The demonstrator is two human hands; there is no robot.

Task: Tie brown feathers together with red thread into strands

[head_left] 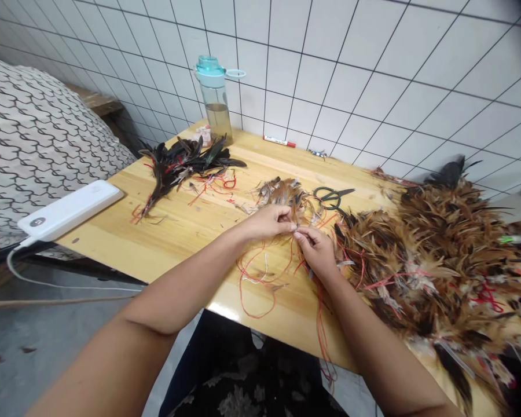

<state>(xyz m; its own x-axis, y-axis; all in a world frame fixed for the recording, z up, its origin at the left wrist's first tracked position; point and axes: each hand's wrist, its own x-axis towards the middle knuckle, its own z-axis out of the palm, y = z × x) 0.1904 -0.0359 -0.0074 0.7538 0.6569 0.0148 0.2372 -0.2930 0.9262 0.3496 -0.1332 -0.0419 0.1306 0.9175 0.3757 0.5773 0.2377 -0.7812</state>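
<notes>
My left hand (270,220) and my right hand (316,249) meet over the middle of the wooden table (186,231), fingers pinched together on a small bunch of brown feathers (293,197) tied with red string (260,272). Loose red string loops lie on the table under both hands and hang over the front edge. A big heap of brown feathers (438,255) lies just right of my right hand.
A pile of dark feathers (182,165) lies at the back left, black scissors (332,196) behind my hands. A teal-capped bottle (216,98) and a red marker (279,141) stand by the tiled wall. A white power bank (69,209) rests on the left edge.
</notes>
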